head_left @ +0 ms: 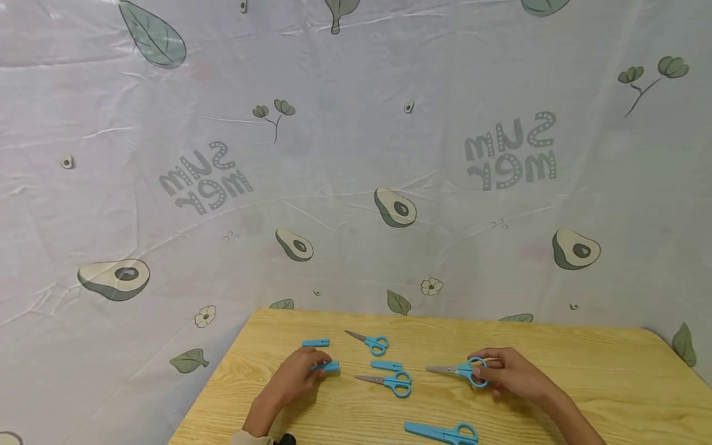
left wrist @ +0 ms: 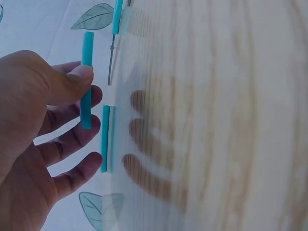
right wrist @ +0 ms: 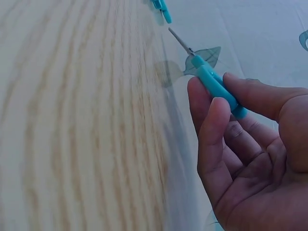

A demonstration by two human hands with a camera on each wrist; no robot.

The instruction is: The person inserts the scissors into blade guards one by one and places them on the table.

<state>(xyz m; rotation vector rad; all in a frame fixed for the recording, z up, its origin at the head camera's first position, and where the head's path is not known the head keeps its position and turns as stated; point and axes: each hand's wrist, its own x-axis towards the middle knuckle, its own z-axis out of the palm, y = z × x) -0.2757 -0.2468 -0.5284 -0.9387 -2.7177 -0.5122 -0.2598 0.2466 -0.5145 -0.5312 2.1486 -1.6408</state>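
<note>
At the fingertips of the left hand [head_left: 297, 374]: one slim, blue, plastic-looking blade cover [left wrist: 86, 103], pinched

Right hand [head_left: 514, 371] grips the blue ring handles of small scissors with grey metal blades [head_left: 458, 370], tips pointing toward the cover, both held above the yellowish wood-grain table [head_left: 623, 383]. Further out lie two loose blue covers [head_left: 386, 366], two bare scissors [head_left: 390, 382] and a sheathed blue pair [head_left: 439, 431] nearest the camera. Imo everything's light and stiff, covers maybe slick, so pinch covers by the sides and scissors by the handles, clear of the blades.

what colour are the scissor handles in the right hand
Turquoise blue handles, clearest in the right wrist view.
</note>
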